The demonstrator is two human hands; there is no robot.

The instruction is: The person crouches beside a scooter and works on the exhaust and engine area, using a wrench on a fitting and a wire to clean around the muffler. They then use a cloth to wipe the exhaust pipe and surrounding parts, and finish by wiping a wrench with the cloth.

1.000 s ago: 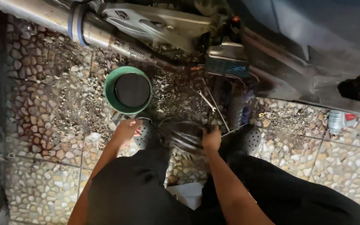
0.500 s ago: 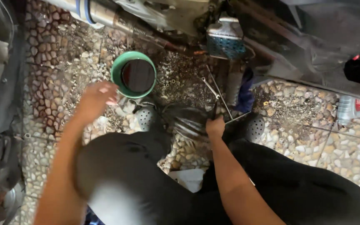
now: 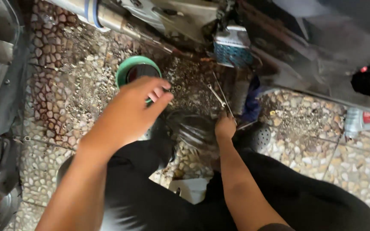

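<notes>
From the head camera, looking straight down: your left hand (image 3: 131, 109) hangs over the near rim of the green bowl (image 3: 127, 68). Its fingers are loosely bent and close together, with nothing showing in them, though the hand is blurred. The bowl sits on the pebble floor (image 3: 56, 98), just below the metal pipe (image 3: 108, 17), and its inside is dark. I can't tell what is in it.

Your right hand (image 3: 225, 127) is down on the right edge of the dark ribbed part (image 3: 191, 128) between your knees. The fingers are hidden on the far side, so I can't tell whether it grips or only rests there. Just above that hand lie two thin wrenches (image 3: 216, 93), crossed on a scatter of small nuts (image 3: 185, 81). A plastic bottle (image 3: 356, 122) lies well off to the right.

As I read it, the step in hand is a reach at the bowl while the right hand steadies the ribbed part. Anything next at the bowl calls for a clear look inside first, since your hand covers its near rim. Keep the right hand planted so the part doesn't roll.
</notes>
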